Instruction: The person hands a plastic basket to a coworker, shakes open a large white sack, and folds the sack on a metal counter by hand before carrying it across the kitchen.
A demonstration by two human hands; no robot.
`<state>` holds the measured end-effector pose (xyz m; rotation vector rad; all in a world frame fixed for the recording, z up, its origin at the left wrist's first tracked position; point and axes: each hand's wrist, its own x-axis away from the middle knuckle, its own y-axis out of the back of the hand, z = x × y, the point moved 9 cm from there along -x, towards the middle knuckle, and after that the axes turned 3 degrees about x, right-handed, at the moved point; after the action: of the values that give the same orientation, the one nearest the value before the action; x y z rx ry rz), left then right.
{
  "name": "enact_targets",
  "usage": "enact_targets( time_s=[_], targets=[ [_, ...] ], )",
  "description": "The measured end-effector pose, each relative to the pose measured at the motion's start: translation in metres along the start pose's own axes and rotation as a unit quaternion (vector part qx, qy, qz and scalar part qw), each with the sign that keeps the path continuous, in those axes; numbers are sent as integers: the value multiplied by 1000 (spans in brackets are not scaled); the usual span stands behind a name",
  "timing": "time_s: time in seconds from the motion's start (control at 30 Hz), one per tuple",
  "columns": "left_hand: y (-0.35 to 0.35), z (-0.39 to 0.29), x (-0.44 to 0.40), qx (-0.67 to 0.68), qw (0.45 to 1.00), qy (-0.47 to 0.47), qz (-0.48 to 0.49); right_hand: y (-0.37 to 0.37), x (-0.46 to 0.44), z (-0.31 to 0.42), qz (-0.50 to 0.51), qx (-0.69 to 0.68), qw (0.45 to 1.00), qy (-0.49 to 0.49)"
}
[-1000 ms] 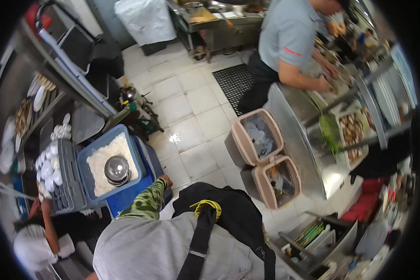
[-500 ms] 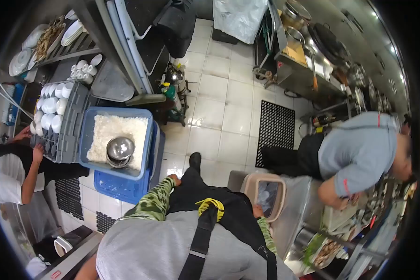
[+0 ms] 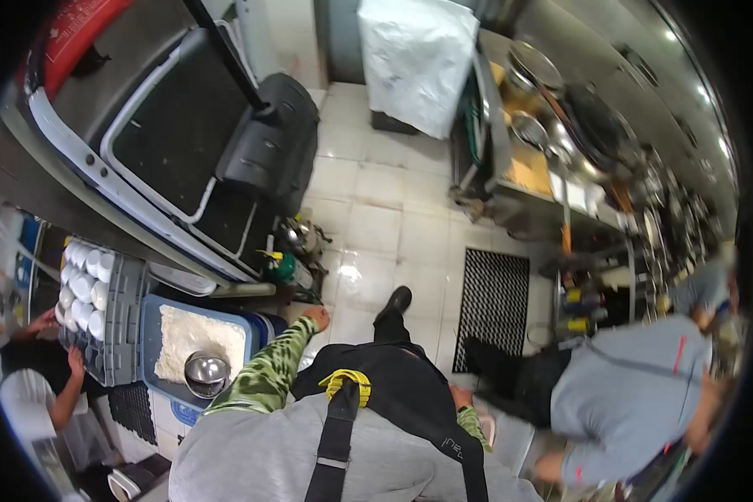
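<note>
My left hand (image 3: 318,316) hangs out in front of my body over the tiled floor, below a camouflage sleeve. Its fingers look curled in, with nothing visible in them. The nearest thing to it is a blue tub (image 3: 151,335) of white, flaky contents (image 3: 194,328), on which a round metal bowl (image 3: 207,372) rests. My right hand (image 3: 461,396) is low at my right side by the black apron (image 3: 368,376); it is small and partly hidden, and its finger shape is unclear. Beside it, a pinkish bin rim (image 3: 488,427) shows.
A person in a grey shirt (image 3: 632,393) leans over the right-hand counter. Another person (image 3: 29,402) holds a grey rack of white cups (image 3: 84,289). Ahead are a black floor mat (image 3: 492,309), a stove counter with pans (image 3: 531,171), a silver-covered object (image 3: 417,63) and gas cylinders (image 3: 289,269).
The view has turned rightward, then moved forward along the aisle. The tub and rack now sit lower, and the bins are mostly out of sight. One shoe is extended ahead.
</note>
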<state>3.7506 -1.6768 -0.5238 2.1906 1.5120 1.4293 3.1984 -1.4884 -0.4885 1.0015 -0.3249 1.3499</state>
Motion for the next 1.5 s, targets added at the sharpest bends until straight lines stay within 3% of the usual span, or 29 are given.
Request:
enact_targets(
  time_s=[0.07,0.1,0.2,0.33,0.37,0.53,0.57,0.67,0.73,0.8,0.83,0.87,0.9,0.93,1.0,1.03,1.07,1.2,1.27,1.33,1.4,1.5],
  targets=[
    [19,-39,-13,8,998,-50,-34,3,-111,-31,6,89,995,38],
    [20,-43,-27,4,998,-25,-51,-7,-198,-64,1,110,991,78],
    [30,-69,-73,-114,993,-25,-30,6,-225,143,97,113,988,30],
    [121,-142,-88,93,979,-81,-164,-13,-298,391,177,90,978,68],
    [147,-155,-78,152,953,-58,-255,-22,-310,441,189,85,975,78],
    [236,-219,-70,322,894,-106,-293,-93,-359,619,230,99,961,121],
    [253,-233,-67,342,888,-116,-286,-107,-361,651,250,98,947,178],
    [304,-262,-93,317,890,-172,-279,-141,-367,717,292,58,926,230],
    [334,-283,-125,333,845,-291,-300,-152,-393,742,266,93,938,201],
    [378,-325,-127,307,820,-363,-319,-141,-361,796,253,146,904,313],
    [382,-333,-153,394,841,-312,-200,-137,-394,815,231,136,903,336],
    [399,-352,-152,405,846,-301,-172,-123,-383,847,181,167,899,362],
    [417,-370,-153,430,818,-337,-179,-110,-384,884,129,204,862,446],
    [436,-387,-154,399,841,-316,-183,-100,-399,910,140,136,899,392],
    [449,-419,-146,427,829,-317,-170,-58,-388,972,140,0,925,353],
    [457,-432,-160,425,840,-301,-153,-36,-411,1017,67,17,908,414],
    [459,-441,-166,421,849,-283,-147,-14,-415,1046,70,-88,920,375],
    [465,-466,-223,441,854,-236,-144,78,-499,1159,-6,-234,894,383],
    [470,-463,-254,475,838,-211,-163,128,-593,1206,-135,-152,885,419],
    [486,-470,-279,492,834,-177,-176,171,-598,1252,-223,-56,868,440],
    [499,-471,-297,485,843,-137,-189,207,-652,1293,-315,89,857,398],
    [509,-460,-315,472,853,-79,-209,240,-710,1329,-340,123,859,362]
  ],
)
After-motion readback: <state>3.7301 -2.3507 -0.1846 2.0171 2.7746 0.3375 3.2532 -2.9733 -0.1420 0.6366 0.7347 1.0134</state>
